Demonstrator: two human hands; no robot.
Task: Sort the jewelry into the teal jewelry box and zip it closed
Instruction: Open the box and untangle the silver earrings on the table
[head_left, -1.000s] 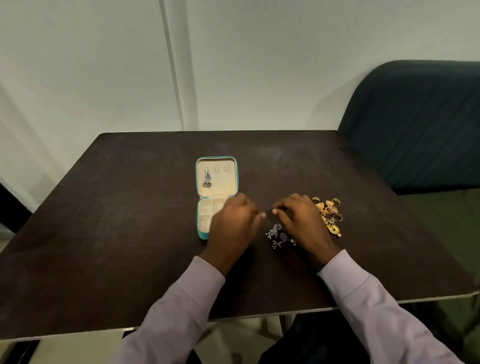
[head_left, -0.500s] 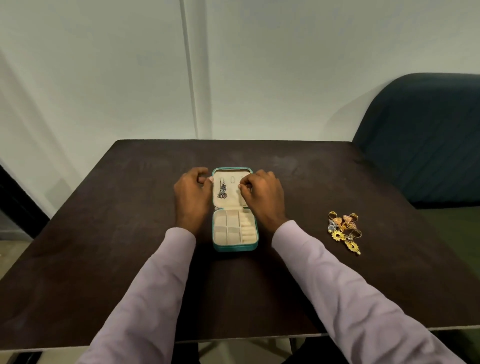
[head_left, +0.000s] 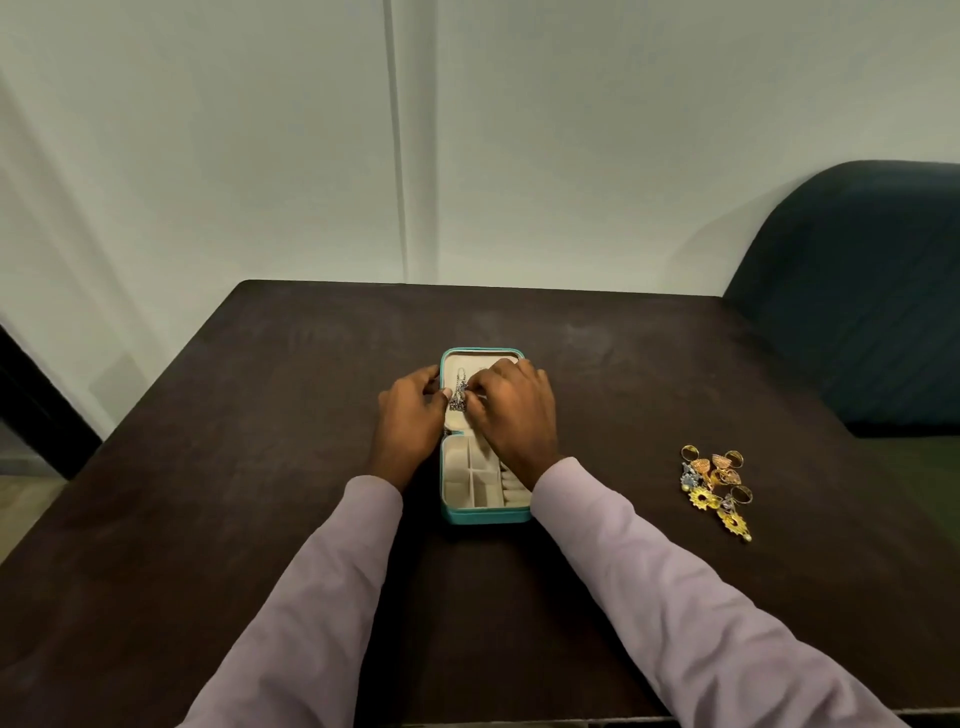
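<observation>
The teal jewelry box lies open in the middle of the dark table, lid flat at the far side, cream tray of compartments near me. A silver earring hangs on the lid's cream lining. My left hand grips the lid's left edge, thumb against the rim. My right hand covers the right part of the lid and tray, its fingertips pinched at the silver earring. Whether it also holds a second piece is hidden. A pile of gold rings and earrings lies on the table to the right, away from both hands.
The dark brown table ends at a pale wall behind. A dark teal padded chair stands at the table's right rear corner. My lilac sleeves reach in from the near edge.
Both hands left the silver pieces at the table's near middle and went to the box lid. The silver pieces no longer lie on the table. My right fingertips have closed in on the hanging earring.
</observation>
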